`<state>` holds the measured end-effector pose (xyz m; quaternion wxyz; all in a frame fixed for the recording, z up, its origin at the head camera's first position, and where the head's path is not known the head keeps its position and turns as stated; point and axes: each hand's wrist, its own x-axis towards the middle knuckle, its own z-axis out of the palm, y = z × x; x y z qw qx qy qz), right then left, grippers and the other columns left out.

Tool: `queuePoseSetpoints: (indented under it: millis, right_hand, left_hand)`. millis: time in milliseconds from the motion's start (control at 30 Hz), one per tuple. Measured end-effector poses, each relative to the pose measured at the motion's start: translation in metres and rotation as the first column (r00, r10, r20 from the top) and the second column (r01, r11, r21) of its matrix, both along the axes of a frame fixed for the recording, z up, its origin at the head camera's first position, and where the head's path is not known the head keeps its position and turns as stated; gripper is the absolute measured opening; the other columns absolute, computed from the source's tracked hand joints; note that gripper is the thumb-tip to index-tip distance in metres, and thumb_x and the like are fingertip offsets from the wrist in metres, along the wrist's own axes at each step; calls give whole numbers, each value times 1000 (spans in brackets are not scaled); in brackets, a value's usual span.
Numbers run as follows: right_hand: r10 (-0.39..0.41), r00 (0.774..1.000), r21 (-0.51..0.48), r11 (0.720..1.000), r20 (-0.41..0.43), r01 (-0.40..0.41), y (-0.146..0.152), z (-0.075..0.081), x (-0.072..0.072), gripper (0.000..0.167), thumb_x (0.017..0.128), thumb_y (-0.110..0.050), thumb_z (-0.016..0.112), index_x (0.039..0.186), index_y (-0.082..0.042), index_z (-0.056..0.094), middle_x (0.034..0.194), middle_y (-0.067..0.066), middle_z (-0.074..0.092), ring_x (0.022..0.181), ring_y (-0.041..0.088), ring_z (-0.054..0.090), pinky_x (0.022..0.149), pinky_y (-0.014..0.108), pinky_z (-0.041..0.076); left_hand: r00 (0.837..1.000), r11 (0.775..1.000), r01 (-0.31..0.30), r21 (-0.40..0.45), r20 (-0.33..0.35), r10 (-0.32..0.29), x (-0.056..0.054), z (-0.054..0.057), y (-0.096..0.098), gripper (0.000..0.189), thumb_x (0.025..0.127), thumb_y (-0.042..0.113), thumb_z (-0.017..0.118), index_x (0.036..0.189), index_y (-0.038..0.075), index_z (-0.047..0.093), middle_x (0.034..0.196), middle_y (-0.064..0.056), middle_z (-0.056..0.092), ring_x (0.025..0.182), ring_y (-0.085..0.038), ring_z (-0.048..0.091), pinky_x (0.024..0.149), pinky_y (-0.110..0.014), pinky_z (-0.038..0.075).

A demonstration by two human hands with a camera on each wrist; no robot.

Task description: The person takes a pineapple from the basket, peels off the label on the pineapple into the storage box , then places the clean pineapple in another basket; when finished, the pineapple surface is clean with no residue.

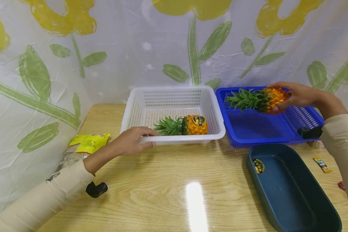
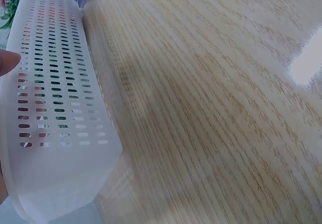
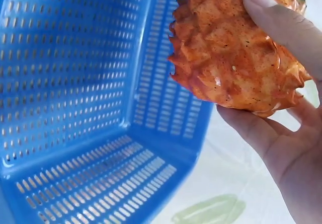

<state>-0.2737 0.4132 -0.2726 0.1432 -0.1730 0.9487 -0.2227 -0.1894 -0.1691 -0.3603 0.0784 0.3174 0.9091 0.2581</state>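
Over the far side of a blue perforated plastic basket (image 1: 255,125), the right hand (image 1: 303,94) grasps an orange pineapple with a spiky green crown (image 1: 261,100) by its body. Beside it, the left hand (image 1: 134,140) pinches the near rim of a white perforated plastic basket (image 1: 182,138), where a second orange pineapple with a black-and-gold label (image 1: 192,125) lies on its side.

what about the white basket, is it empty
No, a pineapple lies on its side inside the white basket.
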Motion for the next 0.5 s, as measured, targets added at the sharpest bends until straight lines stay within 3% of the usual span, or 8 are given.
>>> queuePoseSetpoints:
  millis: [267, 333, 500]
  right_hand:
    - [-6, 998, 121, 993, 59, -1, 4, -5, -9, 81, 86, -16, 81, 153, -8, 36, 129, 22, 56, 103, 23, 57, 81, 33, 48]
    - [-9, 997, 128, 992, 82, -1, 3, -9, -10, 83, 86, -16, 81, 153, -7, 34, 130, 24, 54, 106, 29, 57, 83, 40, 49]
    - [-7, 993, 114, 993, 122, -8, 0, -17, -10, 82, 87, -16, 80, 153, -5, 32, 129, 26, 52, 106, 33, 56, 81, 43, 49]
  left_hand:
    - [1000, 1000, 10, 26, 9, -10, 1, -1, -1, 25, 93, 25, 72, 117, 16, 73, 105, 3, 72, 93, -14, 65, 81, -37, 52]
    - [1000, 1000, 8, 22, 21, -8, 1, -1, 0, 26, 94, 26, 72, 118, 16, 73, 107, 3, 72, 94, -14, 65, 82, -37, 52]
    - [999, 1000, 5, 1, 41, -5, 1, 2, -1, 29, 95, 29, 69, 122, 17, 71, 114, 3, 71, 101, -16, 66, 87, -40, 53]
